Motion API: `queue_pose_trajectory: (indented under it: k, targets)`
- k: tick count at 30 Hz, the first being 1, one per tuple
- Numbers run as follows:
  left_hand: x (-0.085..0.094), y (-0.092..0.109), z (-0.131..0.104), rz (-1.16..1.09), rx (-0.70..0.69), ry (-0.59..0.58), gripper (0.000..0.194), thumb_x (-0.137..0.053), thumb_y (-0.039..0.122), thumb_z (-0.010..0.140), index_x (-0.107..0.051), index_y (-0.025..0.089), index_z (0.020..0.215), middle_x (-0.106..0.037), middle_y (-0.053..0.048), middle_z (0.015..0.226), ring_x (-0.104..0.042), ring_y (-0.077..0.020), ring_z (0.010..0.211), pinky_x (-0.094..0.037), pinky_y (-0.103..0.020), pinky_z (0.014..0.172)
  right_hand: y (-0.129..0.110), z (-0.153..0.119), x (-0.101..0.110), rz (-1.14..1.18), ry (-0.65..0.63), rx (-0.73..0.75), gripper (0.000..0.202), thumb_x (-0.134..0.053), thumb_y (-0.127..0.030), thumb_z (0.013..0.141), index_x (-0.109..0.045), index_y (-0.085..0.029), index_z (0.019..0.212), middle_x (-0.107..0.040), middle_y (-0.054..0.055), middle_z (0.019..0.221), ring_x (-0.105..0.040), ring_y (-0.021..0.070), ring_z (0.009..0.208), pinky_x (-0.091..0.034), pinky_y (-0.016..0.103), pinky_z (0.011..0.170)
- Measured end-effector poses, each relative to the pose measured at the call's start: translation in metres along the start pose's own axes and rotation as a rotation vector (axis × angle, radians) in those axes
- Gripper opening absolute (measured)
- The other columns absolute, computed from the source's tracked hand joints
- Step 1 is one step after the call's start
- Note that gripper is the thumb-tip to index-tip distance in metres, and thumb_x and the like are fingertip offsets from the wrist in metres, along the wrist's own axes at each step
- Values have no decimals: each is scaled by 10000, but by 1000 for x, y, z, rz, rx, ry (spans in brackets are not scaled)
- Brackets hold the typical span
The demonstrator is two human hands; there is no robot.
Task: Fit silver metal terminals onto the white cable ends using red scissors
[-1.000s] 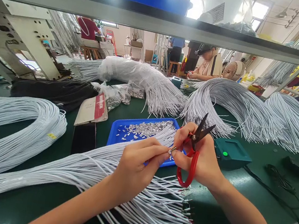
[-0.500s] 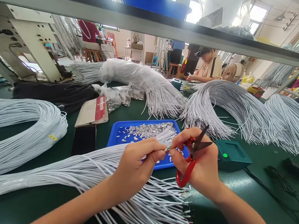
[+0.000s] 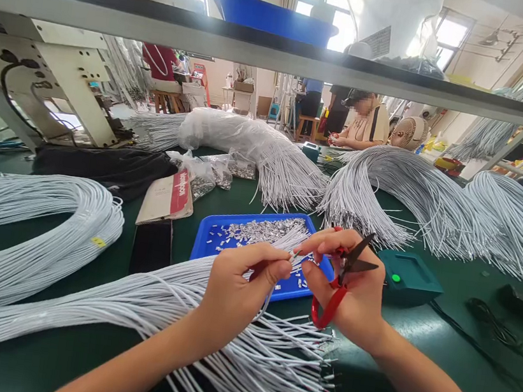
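Between thumb and forefinger, my left hand (image 3: 243, 283) pinches the end of a white cable (image 3: 265, 306), whose thin inner wires poke out past the fingertips. Red-handled scissors (image 3: 339, 283) hang in my right hand (image 3: 356, 298), their dark blades apart and pointing up to the right. My right thumb and forefinger are parted, with the forefinger close to the wire ends. Under both hands lies a blue tray (image 3: 202, 240) with many small silver metal pieces (image 3: 262, 228) and some cable ends. A loose bundle of white cables (image 3: 133, 295) runs below my left arm.
A coiled cable bundle (image 3: 89, 218) lies at left, beside a notebook (image 3: 164, 199) and a dark phone (image 3: 151, 249). More cable bundles (image 3: 398, 182) line the back. A green box (image 3: 409, 276) with a corded lead sits at right. A shelf bar (image 3: 262, 45) crosses above; a co-worker (image 3: 365, 123) sits beyond.
My right thumb and forefinger have come apart and drawn back slightly from the wire ends. My left hand keeps its pinch. The whole view has shifted a little.
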State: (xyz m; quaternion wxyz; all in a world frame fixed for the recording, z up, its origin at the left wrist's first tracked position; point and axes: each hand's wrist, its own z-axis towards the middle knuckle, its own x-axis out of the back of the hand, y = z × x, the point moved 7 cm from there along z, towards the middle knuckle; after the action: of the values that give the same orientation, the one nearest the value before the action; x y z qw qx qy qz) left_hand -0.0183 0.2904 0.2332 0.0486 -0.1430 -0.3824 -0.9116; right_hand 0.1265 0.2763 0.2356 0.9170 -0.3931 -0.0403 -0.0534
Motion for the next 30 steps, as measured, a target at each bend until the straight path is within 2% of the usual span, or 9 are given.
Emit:
queue_pose_trajectory:
  k: [6,12,19,25,30]
  targets:
    - [3,0,0,47,24,67,112,-656,158,813,-676,146,703,-625,24,565,-506,-62,474,-424,-148,463,1,-1,-2,-31,7,-28,246,-676,-88,755,-544,-257,875,-658,-49,812,-573,113,731,-454,258,615]
    - [0,6,-3,53,-80,49,82,-644,135,812,-680,144,740,-607,16,578,-475,-57,469,-388,-164,449,3,0,2,-32,35,-99,212,-718,-127,743,-565,-236,840,-629,-53,756,-561,82,667,-474,223,613]
    - [-8,-2,2,-86,72,-109,150,-586,142,842,-667,141,716,-642,0,583,-553,-86,520,-433,-174,496,9,5,1,83,-69,-182,263,-724,-91,711,-563,-233,864,-641,-55,732,-589,81,656,-489,212,614]
    - [-14,-4,3,-213,154,-287,207,-538,185,879,-647,138,709,-605,-1,555,-511,-89,507,-408,-198,496,13,10,-3,282,-237,-281,299,-741,-84,679,-546,-227,855,-640,-51,717,-565,85,632,-448,216,565]
    - [-20,-8,1,-307,234,-401,368,-552,373,903,-624,129,637,-591,-25,542,-484,-99,512,-384,-220,492,11,12,-8,363,-344,-321,285,-738,-125,694,-522,-218,854,-633,-42,697,-589,98,625,-479,231,569]
